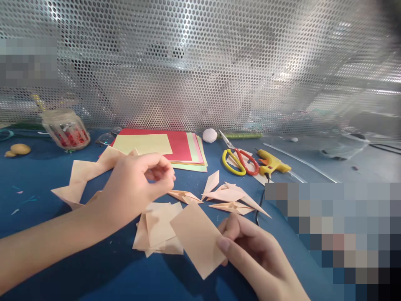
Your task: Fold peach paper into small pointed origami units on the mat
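Note:
Between the thumb and fingers of my right hand (253,246) is a square sheet of peach paper (199,240), gripped by its right corner and tilted. Its left edge overlaps a loose pile of similar paper squares (159,230) on the table. My left hand (140,177) hovers above and behind the pile, fingers curled in with the tips together and no object visible in them. Several folded pointed paper pieces (232,194) lie just beyond the held sheet. A zigzag of folded peach paper (83,173) is partly hidden behind my left hand and forearm.
Behind my hands lie a stack of coloured paper (181,146), scissors (241,161) with yellow and red handles, and a yellow glue gun (272,163) with a black cord. A glass jar (67,129) stands far left. A perforated metal screen (175,62) borders the blue table.

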Demonstrator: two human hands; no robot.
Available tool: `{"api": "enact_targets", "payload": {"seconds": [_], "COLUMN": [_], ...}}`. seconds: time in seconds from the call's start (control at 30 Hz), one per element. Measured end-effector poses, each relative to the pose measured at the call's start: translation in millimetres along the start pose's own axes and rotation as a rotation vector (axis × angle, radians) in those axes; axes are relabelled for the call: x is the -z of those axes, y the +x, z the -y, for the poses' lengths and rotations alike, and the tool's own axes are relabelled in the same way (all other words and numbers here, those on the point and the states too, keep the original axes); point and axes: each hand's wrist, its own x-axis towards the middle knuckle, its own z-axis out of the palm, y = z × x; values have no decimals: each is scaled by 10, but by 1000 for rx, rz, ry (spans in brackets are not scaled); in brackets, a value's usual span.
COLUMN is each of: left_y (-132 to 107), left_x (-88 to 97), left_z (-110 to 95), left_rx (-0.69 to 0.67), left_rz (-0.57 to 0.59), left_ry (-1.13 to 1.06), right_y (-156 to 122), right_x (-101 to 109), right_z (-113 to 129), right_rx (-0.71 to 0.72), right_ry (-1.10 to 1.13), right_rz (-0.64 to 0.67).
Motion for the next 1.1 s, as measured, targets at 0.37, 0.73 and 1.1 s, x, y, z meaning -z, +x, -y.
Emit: {"api": "enact_targets", "payload": {"seconds": [0.37,0.73,1.1], "left_y": [-61,-189,-181], "left_x": [-134,-192,-139], "left_z": [78,-44,-74], "left_rx": [510,632,527], "left_rz": [501,661,741], "left_ry": [-504,-749,-540], "right_y": [13,98,91], "right_x": [17,48,20], "right_z": [-28,-43,-80], "right_rx": [119,10,-90], "right_ry": [104,-39,137], "right_rz": [46,309,280]}}
